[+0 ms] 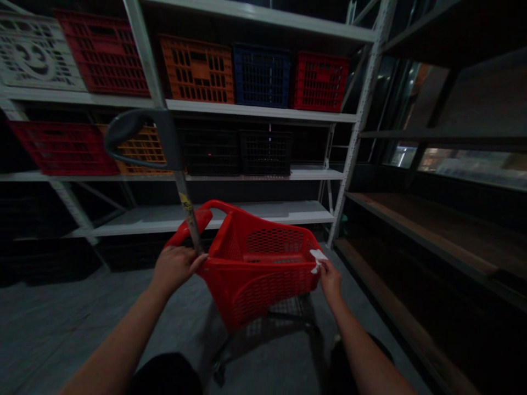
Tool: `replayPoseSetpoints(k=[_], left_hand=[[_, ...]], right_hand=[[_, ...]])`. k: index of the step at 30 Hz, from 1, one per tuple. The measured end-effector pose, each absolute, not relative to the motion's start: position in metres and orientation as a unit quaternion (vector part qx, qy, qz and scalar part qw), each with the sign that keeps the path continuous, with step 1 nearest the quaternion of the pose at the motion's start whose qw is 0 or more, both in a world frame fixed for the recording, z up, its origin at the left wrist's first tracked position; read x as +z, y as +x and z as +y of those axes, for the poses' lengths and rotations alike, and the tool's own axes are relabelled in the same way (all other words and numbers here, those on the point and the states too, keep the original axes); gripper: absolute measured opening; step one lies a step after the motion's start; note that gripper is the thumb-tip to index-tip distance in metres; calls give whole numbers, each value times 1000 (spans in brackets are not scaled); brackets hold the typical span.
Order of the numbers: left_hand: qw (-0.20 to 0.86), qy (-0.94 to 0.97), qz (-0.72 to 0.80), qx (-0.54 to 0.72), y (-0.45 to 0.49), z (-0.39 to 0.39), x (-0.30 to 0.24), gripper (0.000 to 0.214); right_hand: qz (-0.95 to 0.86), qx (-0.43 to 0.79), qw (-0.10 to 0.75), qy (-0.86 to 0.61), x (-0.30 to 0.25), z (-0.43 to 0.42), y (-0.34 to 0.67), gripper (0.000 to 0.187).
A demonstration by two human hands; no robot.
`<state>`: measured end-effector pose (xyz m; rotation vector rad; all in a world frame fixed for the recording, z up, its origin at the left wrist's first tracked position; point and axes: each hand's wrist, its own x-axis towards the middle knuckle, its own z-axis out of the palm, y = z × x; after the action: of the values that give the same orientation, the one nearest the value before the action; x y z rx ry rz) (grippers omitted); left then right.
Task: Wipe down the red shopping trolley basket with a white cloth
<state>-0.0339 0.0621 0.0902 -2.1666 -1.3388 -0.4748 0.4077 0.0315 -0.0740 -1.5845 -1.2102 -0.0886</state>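
Note:
A red plastic shopping cart (263, 282) with mesh sides stands side-on before me. My left hand (175, 267) is closed at its near corner beside the push handle, thumb along the rim. Rising from the cart next to that hand is a long shaft with a grey D-shaped grip (164, 140) and a yellow label; its lower end is hidden, so I cannot tell the tool's kind. At the cart's right end, my right hand (330, 278) pinches a crumpled white cloth or tissue (318, 257) against the top rim.
Behind the cart, a white metal rack (263, 112) carries plastic crates, among them an orange crate (197, 68), a blue crate (262, 75) and a red crate (321, 82). Dark wooden shelving (428, 230) lines the right side. The cart's wheels rest on a grey floor (53, 323).

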Motion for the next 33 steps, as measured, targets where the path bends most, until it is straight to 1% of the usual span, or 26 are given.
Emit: replayPoseSetpoints(k=[5,7,9,10,12,13,14,16,17,18,19,20,21,23,25,27,29,33], left_hand=[[238,-812,-506,-167,-39,72,94,46],[231,-802,-516,-195,-39,70,96,43],[240,-753,-545,-280,-33,61,94,41],[242,-712,-564,-340,-28,54,89,43],[195,-637,-589,-457,-12,35,71,51],[132,-618,-590,-502,0,24,58,54],[37,-617,-580,-532,13,13,43,55],[-232,-591,-559,-534,42,-8,10,62],[-369,-543,-547,-519,57,-16,-5,69],[-498,-492,-521,-488,70,-23,-18,70],[-599,-435,-491,-460,80,-29,-28,64],[-661,-379,-466,-449,88,-33,-36,59],[-696,-337,-453,-443,93,-35,-40,55],[-699,-298,-460,-458,94,-37,-43,43],[-670,-303,-488,-470,90,-37,-44,33],[-658,-312,-508,-460,86,-39,-48,28],[-667,-310,-511,-446,85,-45,-55,25],[-701,-323,-491,-403,95,-64,-77,26]], right_hand=[[-518,-28,516,-682,-70,31,408,33],[-533,-22,502,-681,-64,26,398,32],[-552,-5,505,-663,-58,17,381,29],[-560,15,516,-648,-56,12,369,28],[-573,78,540,-611,-53,-2,340,29],[-581,118,547,-591,-51,-9,324,31],[-588,153,548,-575,-49,-16,307,32],[-619,218,525,-543,-43,-31,274,33],[-640,243,506,-525,-39,-38,260,34],[-663,263,484,-506,-34,-45,248,35],[-687,276,462,-488,-29,-51,238,37],[-710,283,441,-471,-23,-57,231,38],[-733,287,418,-454,-18,-62,226,39],[-773,299,373,-418,-7,-67,223,36],[-791,323,339,-393,3,-62,227,29],[-784,328,335,-407,16,-49,237,19],[-773,272,362,-444,34,-29,248,8],[-774,71,438,-453,77,13,265,12]])
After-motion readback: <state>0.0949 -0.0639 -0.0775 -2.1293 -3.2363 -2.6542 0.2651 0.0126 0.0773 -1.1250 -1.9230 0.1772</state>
